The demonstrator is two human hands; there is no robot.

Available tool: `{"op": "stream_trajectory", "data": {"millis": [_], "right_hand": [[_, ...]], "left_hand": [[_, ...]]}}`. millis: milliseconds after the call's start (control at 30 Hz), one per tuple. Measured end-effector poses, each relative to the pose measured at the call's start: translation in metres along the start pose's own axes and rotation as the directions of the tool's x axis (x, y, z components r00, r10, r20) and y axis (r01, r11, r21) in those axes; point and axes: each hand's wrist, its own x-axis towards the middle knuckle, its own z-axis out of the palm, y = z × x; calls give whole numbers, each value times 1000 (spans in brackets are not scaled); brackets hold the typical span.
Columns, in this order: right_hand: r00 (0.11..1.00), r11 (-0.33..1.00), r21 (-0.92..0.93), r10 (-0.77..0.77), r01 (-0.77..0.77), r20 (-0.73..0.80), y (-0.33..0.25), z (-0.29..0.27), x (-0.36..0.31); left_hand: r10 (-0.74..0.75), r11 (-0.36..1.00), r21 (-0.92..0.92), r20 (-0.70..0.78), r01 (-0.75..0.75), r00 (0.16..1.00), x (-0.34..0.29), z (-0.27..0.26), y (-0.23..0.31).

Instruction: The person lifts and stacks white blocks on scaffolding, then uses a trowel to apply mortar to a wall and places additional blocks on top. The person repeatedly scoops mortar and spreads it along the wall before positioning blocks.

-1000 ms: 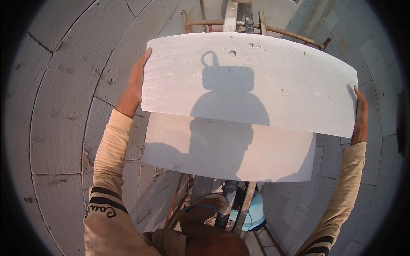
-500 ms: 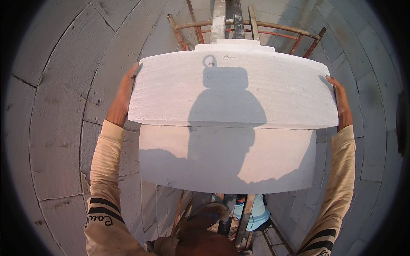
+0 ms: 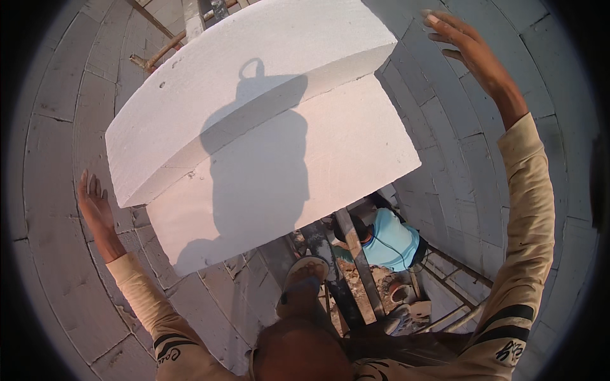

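Block (image 3: 168, 117) sits on a lower block (image 3: 359, 140), unheld; left hand (image 3: 96, 204) and right hand (image 3: 473, 51) are clear of it, each grip wide and empty. Poorly seated, it could slide toward the co-worker (image 3: 389, 241) below.

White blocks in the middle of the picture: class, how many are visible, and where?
2: the upper block, resting on the lower block, which sticks out nearer the feet. More may be hidden.
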Motion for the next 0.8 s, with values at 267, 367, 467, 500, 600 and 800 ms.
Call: {"op": "stream_trajectory", "data": {"millis": [267, 367, 467, 500, 600, 800], "right_hand": [[843, 906, -198, 420, -373, 335, 52, -76, -313], [779, 881, -199, 472, -429, 413, 80, -59, -417], [774, 865, -156, 497, -476, 392, 97, -14, -495], [752, 839, -79, 521, -539, 404, 101, 2, -513], [662, 691, 123, 603, -713, 445, 101, 43, -564], [889, 868, 224, 392, -443, 238, 106, 110, -583]], "left_hand": [[586, 810, -248, 326, -532, 741, -182, 75, 82], [532, 846, -302, 547, -440, 647, -270, 128, 83], [277, 955, -202, 872, -218, 403, -348, 176, 71], [252, 965, -216, 918, -147, 306, -374, 191, 64], [126, 974, -130, 991, -183, -35, -434, 217, 39], [-91, 945, -52, 906, -324, -413, -502, 232, -26]]}}
